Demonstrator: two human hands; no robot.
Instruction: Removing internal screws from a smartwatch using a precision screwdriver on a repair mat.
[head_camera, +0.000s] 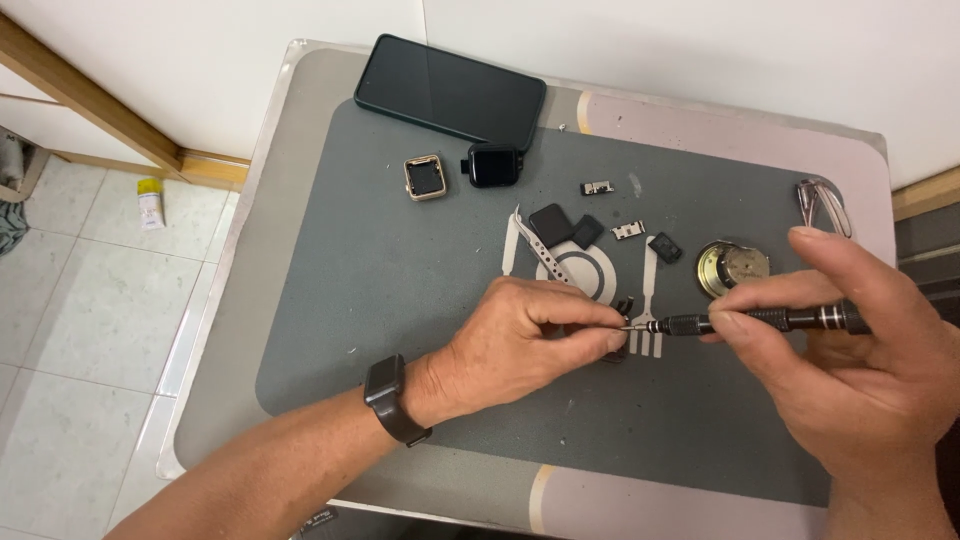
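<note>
My left hand (520, 340) pinches a small dark part (625, 308) just above the grey work mat (380, 270). My right hand (860, 360) holds a thin black precision screwdriver (760, 320) level, its tip touching that part. The part is mostly hidden by my fingers. On my left wrist sits a black wristband (392, 398). Beyond my left fingers lie metal tweezers (540, 250) and a flat black square piece (551, 224).
A dark phone (450, 90) lies at the mat's far edge. Near it are a gold watch frame (425, 178) and a black watch body (494, 165). Small dark pieces (664, 246), a round metal mechanism (730, 266) and another metal tool (822, 200) lie at the right. The table drops off to tiled floor at left.
</note>
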